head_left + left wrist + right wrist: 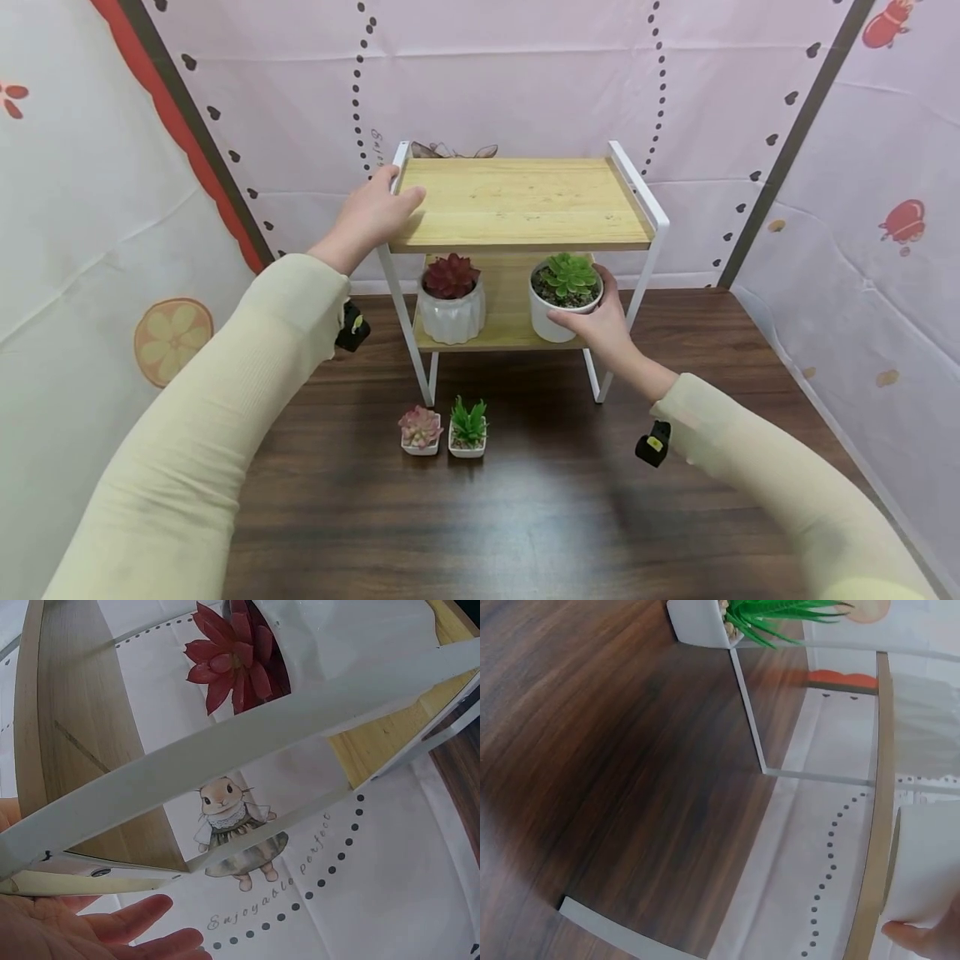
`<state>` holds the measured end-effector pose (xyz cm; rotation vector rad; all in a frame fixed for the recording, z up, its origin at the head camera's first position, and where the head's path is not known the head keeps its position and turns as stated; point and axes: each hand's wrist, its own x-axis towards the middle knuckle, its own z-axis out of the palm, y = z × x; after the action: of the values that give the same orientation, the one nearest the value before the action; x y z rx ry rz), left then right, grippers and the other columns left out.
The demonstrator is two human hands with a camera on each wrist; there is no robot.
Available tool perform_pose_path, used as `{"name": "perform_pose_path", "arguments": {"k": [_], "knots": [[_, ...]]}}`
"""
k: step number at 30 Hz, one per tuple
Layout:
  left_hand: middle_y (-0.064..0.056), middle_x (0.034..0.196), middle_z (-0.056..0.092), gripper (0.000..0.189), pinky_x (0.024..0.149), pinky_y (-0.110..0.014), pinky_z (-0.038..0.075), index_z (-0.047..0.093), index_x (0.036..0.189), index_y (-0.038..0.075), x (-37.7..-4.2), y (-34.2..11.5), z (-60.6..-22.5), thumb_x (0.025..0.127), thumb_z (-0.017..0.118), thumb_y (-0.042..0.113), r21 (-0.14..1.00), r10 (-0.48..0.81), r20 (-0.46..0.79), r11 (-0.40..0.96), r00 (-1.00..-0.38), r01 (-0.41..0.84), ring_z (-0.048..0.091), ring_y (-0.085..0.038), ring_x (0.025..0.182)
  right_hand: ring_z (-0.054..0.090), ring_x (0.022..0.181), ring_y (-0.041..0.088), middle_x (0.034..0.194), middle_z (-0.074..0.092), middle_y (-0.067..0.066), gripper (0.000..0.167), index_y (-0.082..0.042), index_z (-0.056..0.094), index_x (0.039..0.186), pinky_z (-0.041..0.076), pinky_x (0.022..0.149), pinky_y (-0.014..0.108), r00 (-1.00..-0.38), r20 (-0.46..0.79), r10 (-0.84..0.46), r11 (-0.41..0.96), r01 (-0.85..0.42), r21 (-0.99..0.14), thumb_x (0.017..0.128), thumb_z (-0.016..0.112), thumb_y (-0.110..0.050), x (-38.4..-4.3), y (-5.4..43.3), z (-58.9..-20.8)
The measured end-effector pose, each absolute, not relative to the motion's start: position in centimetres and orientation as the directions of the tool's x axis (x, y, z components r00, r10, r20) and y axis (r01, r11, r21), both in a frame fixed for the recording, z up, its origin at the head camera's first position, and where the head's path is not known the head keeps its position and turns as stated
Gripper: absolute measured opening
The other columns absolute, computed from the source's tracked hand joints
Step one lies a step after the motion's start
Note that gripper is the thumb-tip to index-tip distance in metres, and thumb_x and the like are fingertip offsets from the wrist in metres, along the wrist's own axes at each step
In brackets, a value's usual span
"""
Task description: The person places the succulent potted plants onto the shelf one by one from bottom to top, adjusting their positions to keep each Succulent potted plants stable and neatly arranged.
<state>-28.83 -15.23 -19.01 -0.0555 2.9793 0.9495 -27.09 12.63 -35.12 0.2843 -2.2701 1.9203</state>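
So, R grip (609,325) holds pot (542,313) w/ grn succulent (570,273).

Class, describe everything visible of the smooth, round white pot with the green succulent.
The smooth, round, ceramic-looking white pot holds dark grainy filling and a green rosette succulent. It is roughly upright at the front right of the pale wooden lower shelf; whether its base rests there is unclear. The person's right-hand grip clasps its right side, thumb across the front.

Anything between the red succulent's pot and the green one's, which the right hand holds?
Bare stretch: the head view shows only lower shelf between the red succulent's pot and the green succulent's pot.
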Motion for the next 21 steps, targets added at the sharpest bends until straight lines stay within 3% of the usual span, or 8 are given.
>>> {"name": "perform_pose_path", "arguments": {"k": [8,14,21], "knots": [[-0.017,0.149,0.023,0.068,0.103,-0.049,0.03,0.006,0.148,0.014,-28.9,-15.3,-19.0,0.094,0.033,0.045,0.571,-0.031,-0.023,0.82,-0.999,-0.039,0.031,-0.036,0.13,0.036,0.124,0.029,0.139,0.03,0.019,0.09,-0.004,0.017,0.141,0.033,0.101,0.041,-0.98,0.201,0.015,0.167,-0.196,-0.966,0.072,0.075,-0.009,-27.5,12.6,-34.7],[-0.017,0.149,0.022,0.068,0.104,-0.049,0.029,0.007,0.148,0.014,-29.0,-15.3,-19.1,0.094,0.033,0.046,0.571,-0.032,-0.022,0.82,-0.999,-0.039,0.029,-0.035,0.132,0.036,0.123,0.034,0.137,0.03,0.025,0.087,0.0,0.015,0.141,0.033,0.101,0.044,-0.983,0.185,-0.014,0.178,-0.184,-0.967,0.073,0.07,-0.004,-26.3,12.3,-33.2],[-0.016,0.149,0.023,0.068,0.103,-0.05,0.029,0.006,0.148,0.015,-28.9,-15.2,-19.1,0.094,0.033,0.046,0.579,-0.031,-0.022,0.814,-0.999,-0.038,0.03,-0.035,0.131,0.039,0.121,0.032,0.136,0.031,0.023,0.087,-0.001,0.016,0.14,0.035,0.1,0.043,-0.98,0.19,-0.056,0.141,-0.196,-0.97,0.073,0.071,-0.004,-27.4,13.0,-34.3]]}}
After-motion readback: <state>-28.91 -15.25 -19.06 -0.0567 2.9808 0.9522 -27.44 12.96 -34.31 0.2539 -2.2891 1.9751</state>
